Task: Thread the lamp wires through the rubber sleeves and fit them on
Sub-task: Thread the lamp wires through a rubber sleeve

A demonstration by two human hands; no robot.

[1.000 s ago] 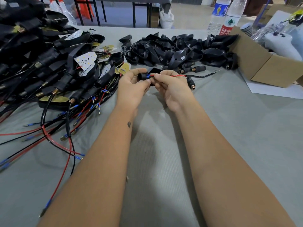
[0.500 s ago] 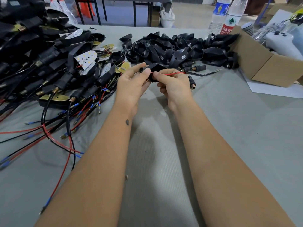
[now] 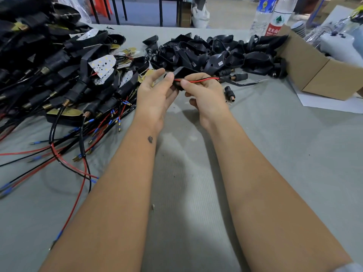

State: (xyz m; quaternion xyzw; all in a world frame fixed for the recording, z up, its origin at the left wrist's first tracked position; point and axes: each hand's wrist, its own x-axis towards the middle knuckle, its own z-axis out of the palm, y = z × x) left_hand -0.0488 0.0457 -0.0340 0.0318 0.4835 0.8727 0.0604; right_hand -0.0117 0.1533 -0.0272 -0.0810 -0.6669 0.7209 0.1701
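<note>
Both hands are raised just above the grey worktop, close together at centre; the left hand has its fingers mostly extended, its thumb tip pressed against the end of a black lamp housing held between the 2 hands; the right hand pinches the red and black wires between thumb and forefinger, its other fingers curled beneath; the wires run from the housing to the right, across the right hand, towards a black rubber sleeve with a brass end lying on the worktop; whether the wires enter that sleeve cannot be told; a second loose sleeve lies just beside the right hand, apart from it.

A heap of empty black housings lies beyond the hands; a larger pile of wired lamp assemblies occupies the left of the worktop, red and black leads with blue terminals trailing forward from it; an open cardboard box stands at the right on a white sheet; 2 plastic bottles stand behind the heap.
</note>
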